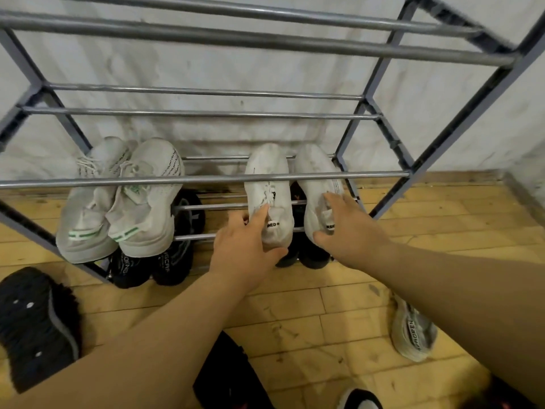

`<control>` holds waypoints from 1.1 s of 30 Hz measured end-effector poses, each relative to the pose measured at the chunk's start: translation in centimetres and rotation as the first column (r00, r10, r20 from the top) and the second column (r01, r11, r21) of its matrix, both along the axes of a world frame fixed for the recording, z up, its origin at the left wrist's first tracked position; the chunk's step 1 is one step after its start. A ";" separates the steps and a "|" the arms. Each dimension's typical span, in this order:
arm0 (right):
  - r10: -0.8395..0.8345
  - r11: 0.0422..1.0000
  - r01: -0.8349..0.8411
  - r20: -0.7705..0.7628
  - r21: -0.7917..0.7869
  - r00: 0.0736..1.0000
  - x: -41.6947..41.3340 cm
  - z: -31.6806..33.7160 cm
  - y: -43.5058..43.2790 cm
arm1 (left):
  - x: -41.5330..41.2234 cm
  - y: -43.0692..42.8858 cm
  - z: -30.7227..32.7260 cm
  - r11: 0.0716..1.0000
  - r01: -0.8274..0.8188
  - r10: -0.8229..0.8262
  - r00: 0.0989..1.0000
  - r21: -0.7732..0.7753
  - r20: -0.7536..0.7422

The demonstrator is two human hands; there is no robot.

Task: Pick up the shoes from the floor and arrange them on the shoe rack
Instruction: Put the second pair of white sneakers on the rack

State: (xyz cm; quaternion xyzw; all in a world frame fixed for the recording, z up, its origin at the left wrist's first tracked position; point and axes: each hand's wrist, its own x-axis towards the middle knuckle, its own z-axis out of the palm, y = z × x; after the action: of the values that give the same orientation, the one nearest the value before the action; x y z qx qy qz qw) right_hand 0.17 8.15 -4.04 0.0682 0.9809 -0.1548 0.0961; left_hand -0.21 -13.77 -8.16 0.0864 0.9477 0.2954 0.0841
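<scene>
Wooden floor (pixel 295 335) below; both hands, left hand (pixel 244 246) and right hand (pixel 348 228), lie spread on the white pair (pixel 267 184): nudge heels toward twelve o'clock, level on the rack (pixel 206 178).

Below the left hand (pixel 246 246), the black shoes (pixel 180 255) on the lowest tier are mostly covered by the white pairs resting on the bars above them, so only heels and part of their lettering show. The left hand covers the heel of one white shoe (pixel 267 184), whose tab reads only "NED"; the tab beside the right hand (pixel 351 228) is too small to read. Nearer than both hands, a dark shoe (pixel 35 329) is cut by the left edge and a grey-toed one (pixel 361 401) by the bottom edge.
</scene>
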 end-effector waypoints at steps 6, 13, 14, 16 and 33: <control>-0.075 0.997 0.074 -0.121 -0.012 0.990 -0.3 0.3 0.9 | -0.1 2.3 0.7 0.999 0.036 -0.036 0.999 0.001 0.004; -0.096 0.994 0.102 -0.145 0.035 0.985 0.2 0.1 1.6 | -0.8 4.2 0.0 0.999 0.042 -0.040 0.996 0.018 -0.074; -0.092 0.994 0.099 -0.160 0.037 0.983 0.3 0.1 1.7 | -0.9 4.5 0.0 0.999 0.048 -0.047 0.996 0.021 -0.076; -0.073 0.996 0.083 -0.186 0.043 0.980 0.4 0.3 1.5 | -1.1 4.9 0.0 0.997 0.068 -0.066 0.995 0.023 -0.073; 0.428 0.869 -0.489 0.605 -0.072 0.672 10.3 -6.0 -5.2 | 11.8 -7.6 -8.1 0.945 -0.309 0.328 0.889 -0.110 0.319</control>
State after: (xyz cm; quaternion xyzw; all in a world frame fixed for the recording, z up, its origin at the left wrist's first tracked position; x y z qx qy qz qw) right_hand 10.48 2.98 -10.03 -0.1301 0.8895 -0.0485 0.4353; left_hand 11.62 -21.39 -16.30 -0.1237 0.9290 0.2887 0.1957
